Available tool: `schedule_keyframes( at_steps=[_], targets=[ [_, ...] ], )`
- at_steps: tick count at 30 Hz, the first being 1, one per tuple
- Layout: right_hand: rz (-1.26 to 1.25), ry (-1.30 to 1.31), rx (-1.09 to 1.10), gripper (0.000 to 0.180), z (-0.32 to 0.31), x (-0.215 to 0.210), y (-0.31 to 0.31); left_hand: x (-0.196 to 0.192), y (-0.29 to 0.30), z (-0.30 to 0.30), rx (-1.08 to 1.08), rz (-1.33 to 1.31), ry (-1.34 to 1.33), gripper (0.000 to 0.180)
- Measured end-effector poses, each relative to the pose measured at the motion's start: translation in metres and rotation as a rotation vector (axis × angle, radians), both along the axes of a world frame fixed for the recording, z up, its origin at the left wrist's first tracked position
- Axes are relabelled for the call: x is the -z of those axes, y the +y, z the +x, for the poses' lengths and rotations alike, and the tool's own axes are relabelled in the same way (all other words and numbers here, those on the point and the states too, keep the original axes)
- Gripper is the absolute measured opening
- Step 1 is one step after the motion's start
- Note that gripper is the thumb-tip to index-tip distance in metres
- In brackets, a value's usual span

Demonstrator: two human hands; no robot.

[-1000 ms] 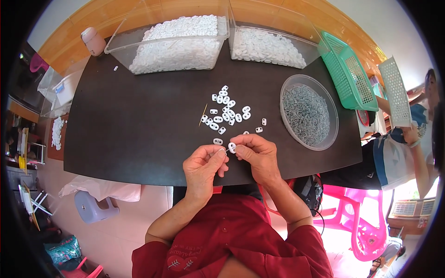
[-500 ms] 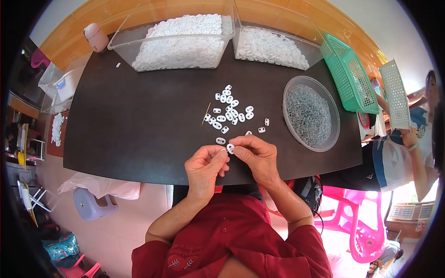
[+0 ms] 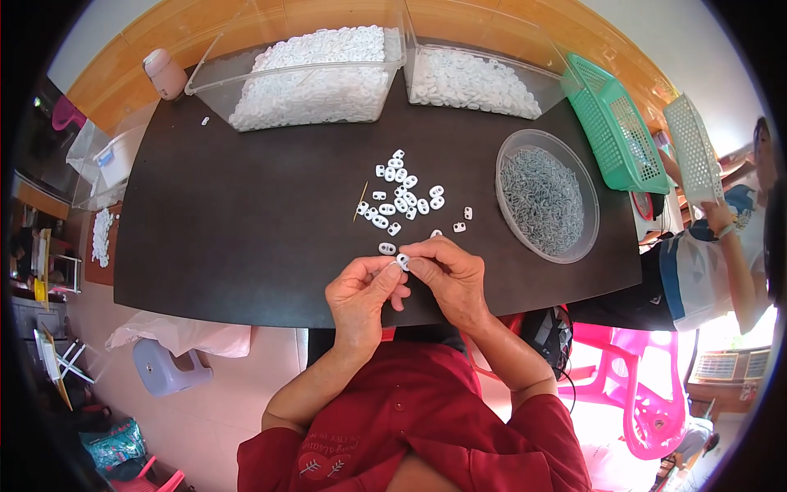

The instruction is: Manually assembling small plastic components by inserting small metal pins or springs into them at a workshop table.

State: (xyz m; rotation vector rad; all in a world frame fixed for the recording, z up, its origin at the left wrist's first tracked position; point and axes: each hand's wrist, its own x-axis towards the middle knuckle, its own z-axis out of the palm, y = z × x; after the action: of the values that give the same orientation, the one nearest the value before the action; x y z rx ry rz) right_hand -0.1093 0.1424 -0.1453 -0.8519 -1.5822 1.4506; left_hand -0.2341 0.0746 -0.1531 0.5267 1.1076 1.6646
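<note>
Close to the table's front edge, the fingertips of both hands meet at a small white oval two-holed plastic piece (image 3: 402, 261). My right hand (image 3: 456, 287) pinches it from the right between thumb and forefinger. From the left, my left hand (image 3: 359, 293) presses thumb and forefinger together at its edge; whether anything smaller sits in that pinch is hidden. Another such loose piece (image 3: 387, 248) lies just beyond my left fingertips. Further off is a scattered group of the same white pieces (image 3: 401, 203), with a thin golden stick (image 3: 361, 201) beside it.
Two clear bins of white pieces (image 3: 311, 90) (image 3: 471, 86) line the far side of the dark table (image 3: 221, 213). A round clear tub (image 3: 593, 215) of small grey metal parts stands right, near a green basket (image 3: 611, 123). Another person (image 3: 721, 271) holds a pale perforated tray at right.
Both hands stay together on the white piece, with only a slight shift of the fingers. The whole view has moved a little; the loose pieces lie as before.
</note>
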Motion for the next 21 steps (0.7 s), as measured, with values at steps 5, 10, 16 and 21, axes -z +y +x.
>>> schedule_keyframes(
  at_steps=[5, 10, 16, 21],
  targets=[
    [0.100, -0.067, 0.016, 0.015, 0.0016, 0.0002, 0.0006, 0.0020, -0.0001, 0.0013, -0.006, 0.001, 0.040, 0.011],
    [0.169, -0.095, 0.030, 0.016, 0.0032, 0.0005, 0.0019, 0.0019, 0.0006, 0.0000, 0.014, -0.005, 0.048, 0.010],
    [0.177, -0.109, 0.006, 0.015, 0.0030, 0.0001, 0.0040, 0.0024, 0.0017, -0.0003, 0.017, -0.005, 0.041, 0.012],
    [-0.033, -0.017, 0.040, 0.014, 0.0026, -0.0018, -0.0006, -0.0013, 0.0028, 0.0001, 0.018, 0.073, 0.064, 0.021]
  ],
)
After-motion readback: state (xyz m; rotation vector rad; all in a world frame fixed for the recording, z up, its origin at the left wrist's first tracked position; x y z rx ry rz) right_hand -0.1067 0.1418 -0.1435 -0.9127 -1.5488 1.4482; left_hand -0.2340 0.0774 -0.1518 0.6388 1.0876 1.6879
